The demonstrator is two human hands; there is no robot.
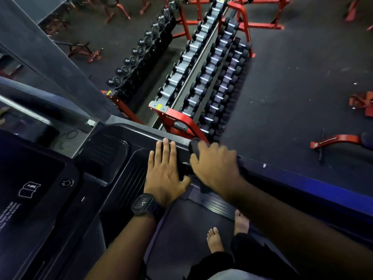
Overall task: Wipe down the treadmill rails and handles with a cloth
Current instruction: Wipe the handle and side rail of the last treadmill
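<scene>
I stand barefoot on a dark treadmill. Its console fills the left and centre, and its top edge ends in a handle. My left hand, with a black watch on the wrist, lies flat with straight fingers on the console just below that edge. My right hand is curled over a dark cloth and presses it onto the right end of the handle, where the side rail begins. Most of the cloth is hidden under the hand; one end hangs below it.
A red rack of dumbbells stands right behind the console, its mirror image to the left. Red benches sit on the dark floor at right. The treadmill belt and my bare feet are below.
</scene>
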